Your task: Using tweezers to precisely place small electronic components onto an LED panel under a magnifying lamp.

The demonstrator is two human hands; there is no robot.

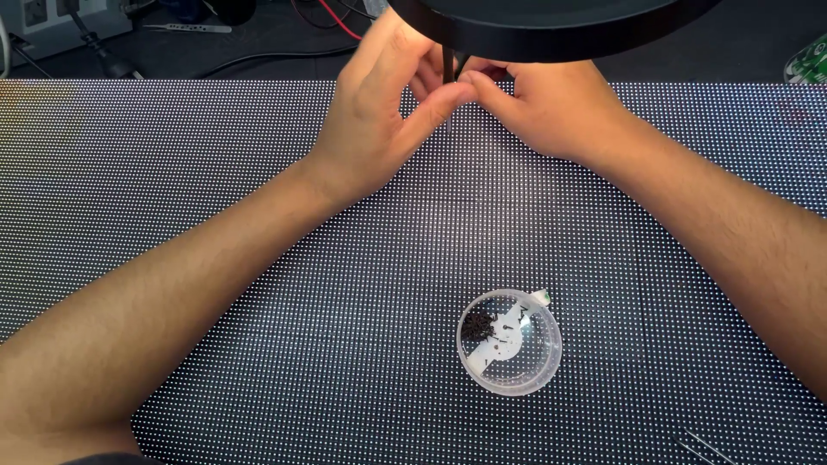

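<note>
A large dark panel (215, 172) studded with rows of tiny white dots fills most of the view. Both hands meet at its far edge, under a round black lamp head (551, 21). My left hand (379, 112) and my right hand (543, 108) pinch together on a thin dark tool (450, 73), its tip pointing down at the panel. The fingertips are partly hidden by the lamp head. A small clear round dish (508, 343) sits on the panel nearer to me, holding a heap of tiny black parts and a white strip.
Cables, one of them red (340, 21), and a grey box (52, 21) lie beyond the panel at the back. Metal tweezers (185, 28) rest there too. Thin metal tips (706, 446) show at the bottom right.
</note>
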